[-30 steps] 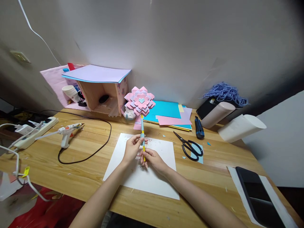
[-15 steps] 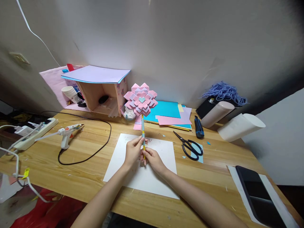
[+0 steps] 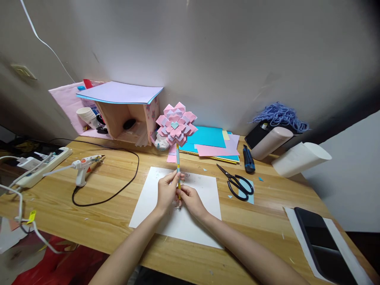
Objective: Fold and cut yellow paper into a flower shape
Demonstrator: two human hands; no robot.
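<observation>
A folded paper flower (image 3: 177,124), with layered pink and lilac petals and a small light-blue heart at its centre, tops a thin stem (image 3: 178,156) banded in blue-grey and yellow. My left hand (image 3: 167,190) closes around the lower stem, thumb in front. Just below it, the fingers of my right hand (image 3: 191,201) pinch the stem's bottom end. The flower stands nearly upright, held above a white sheet of paper (image 3: 202,233) that bears small dark marks. Parts of the fingers are hidden behind the stem and hands.
Left are a glue gun (image 3: 84,168) with a looped black cord and a power strip (image 3: 44,168). Behind stands an open box (image 3: 121,118). Black scissors (image 3: 237,184), a utility knife (image 3: 248,159), coloured paper (image 3: 208,136), a white roll (image 3: 297,158) and a phone (image 3: 320,241) lie right.
The flower head has turned and tilted slightly, its heart centre shifting a little left. Both hands keep their hold on the stem.
</observation>
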